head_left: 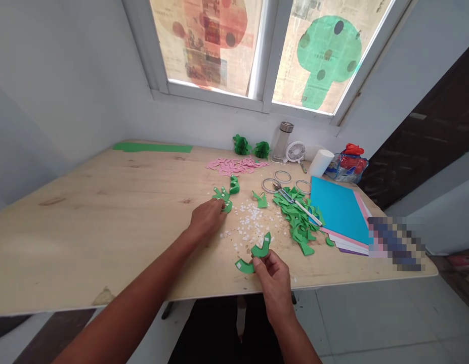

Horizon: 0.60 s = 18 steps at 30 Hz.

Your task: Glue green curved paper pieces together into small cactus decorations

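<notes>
My right hand (pixel 274 278) pinches a curved green paper cutout (pixel 261 248) near the table's front edge; white squares show near its ends. Farther off, my left hand (pixel 207 218) is closed at the edge of a green paper cutout (pixel 227 206) that also bears white squares; its fingertips are partly hidden. Just behind that hand stands a small stack of green cutouts (pixel 234 185). Small white paper bits (pixel 251 217) lie scattered between my hands. A separate green piece (pixel 260 200) rests beyond them.
On the right lie a heap of green scraps (pixel 300 222), scissors (pixel 283 192), tape rings (pixel 283 176) and blue paper sheets (pixel 336 207). Pink cutouts (pixel 236 165), folded green paper shapes (pixel 242 145), a bottle (pixel 283 141) and a small fan (pixel 295 151) line the back.
</notes>
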### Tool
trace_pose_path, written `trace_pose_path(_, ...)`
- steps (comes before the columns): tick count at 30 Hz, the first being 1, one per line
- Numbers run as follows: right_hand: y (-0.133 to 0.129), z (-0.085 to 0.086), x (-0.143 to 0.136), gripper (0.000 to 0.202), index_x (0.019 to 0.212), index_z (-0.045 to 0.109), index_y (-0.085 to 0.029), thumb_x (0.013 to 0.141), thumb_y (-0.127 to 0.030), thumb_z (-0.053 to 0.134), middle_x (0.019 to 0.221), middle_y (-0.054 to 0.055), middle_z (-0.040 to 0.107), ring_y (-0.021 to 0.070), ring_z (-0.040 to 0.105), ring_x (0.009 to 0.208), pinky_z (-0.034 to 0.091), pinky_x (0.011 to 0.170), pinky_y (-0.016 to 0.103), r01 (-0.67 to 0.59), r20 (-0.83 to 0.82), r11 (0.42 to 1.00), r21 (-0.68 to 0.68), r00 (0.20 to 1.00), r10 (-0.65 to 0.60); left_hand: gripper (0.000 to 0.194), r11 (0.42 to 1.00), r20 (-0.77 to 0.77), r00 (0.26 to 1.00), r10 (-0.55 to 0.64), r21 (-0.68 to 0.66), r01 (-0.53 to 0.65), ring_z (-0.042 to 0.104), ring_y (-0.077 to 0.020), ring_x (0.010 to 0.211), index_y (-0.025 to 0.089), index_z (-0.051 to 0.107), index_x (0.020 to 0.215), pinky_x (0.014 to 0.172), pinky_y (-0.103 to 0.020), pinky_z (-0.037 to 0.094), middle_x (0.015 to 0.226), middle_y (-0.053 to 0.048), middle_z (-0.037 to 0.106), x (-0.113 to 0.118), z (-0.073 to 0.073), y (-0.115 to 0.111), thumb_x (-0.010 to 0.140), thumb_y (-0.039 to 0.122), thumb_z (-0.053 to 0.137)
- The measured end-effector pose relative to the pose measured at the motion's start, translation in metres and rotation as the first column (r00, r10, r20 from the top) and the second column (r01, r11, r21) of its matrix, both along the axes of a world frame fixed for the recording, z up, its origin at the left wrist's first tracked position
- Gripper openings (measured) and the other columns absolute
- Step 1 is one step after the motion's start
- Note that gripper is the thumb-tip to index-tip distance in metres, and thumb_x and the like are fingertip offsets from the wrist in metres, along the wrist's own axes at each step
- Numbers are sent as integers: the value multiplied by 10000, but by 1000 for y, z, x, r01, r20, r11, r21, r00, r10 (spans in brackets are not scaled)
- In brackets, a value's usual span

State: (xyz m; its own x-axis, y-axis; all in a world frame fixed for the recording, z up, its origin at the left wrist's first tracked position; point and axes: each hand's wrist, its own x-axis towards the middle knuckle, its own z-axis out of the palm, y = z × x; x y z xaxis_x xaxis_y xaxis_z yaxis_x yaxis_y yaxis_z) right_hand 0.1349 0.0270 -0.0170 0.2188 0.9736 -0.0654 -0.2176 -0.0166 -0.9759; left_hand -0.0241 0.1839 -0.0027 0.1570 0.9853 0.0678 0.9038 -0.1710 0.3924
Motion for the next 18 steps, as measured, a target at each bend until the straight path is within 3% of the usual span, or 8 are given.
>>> trace_pose_path(3,0,0,1,217,813,655,-162,763,-372,679,731,16,614,151,519,705,434,642,247,-1,-6,1000,1,1000,1,158,1000,-21,1000,-23,-10,23,644,-267,849,204,642,801,591,-285,385,848,-79,707,-2,2,2,729,217,502)
trace_pose_path(9,-1,-3,2,239,844,666,-166,773,-394,670,786,31,655,167,559,741,436,650,250,-26,27,1000,-3,999,26,152,1000,18,1000,3,29,-4,634,-266,861,218,614,729,586,-289,347,863,-80,708,-9,4,-15,759,226,466)
trace_pose_path(18,-2,-3,3,238,833,676,-160,769,-390,679,774,30,663,166,564,734,443,671,260,-14,41,1000,-4,999,14,186,996,272,958,89,-26,-85,632,-206,702,198,600,721,620,-261,407,721,-40,694,-34,8,-43,744,305,449)
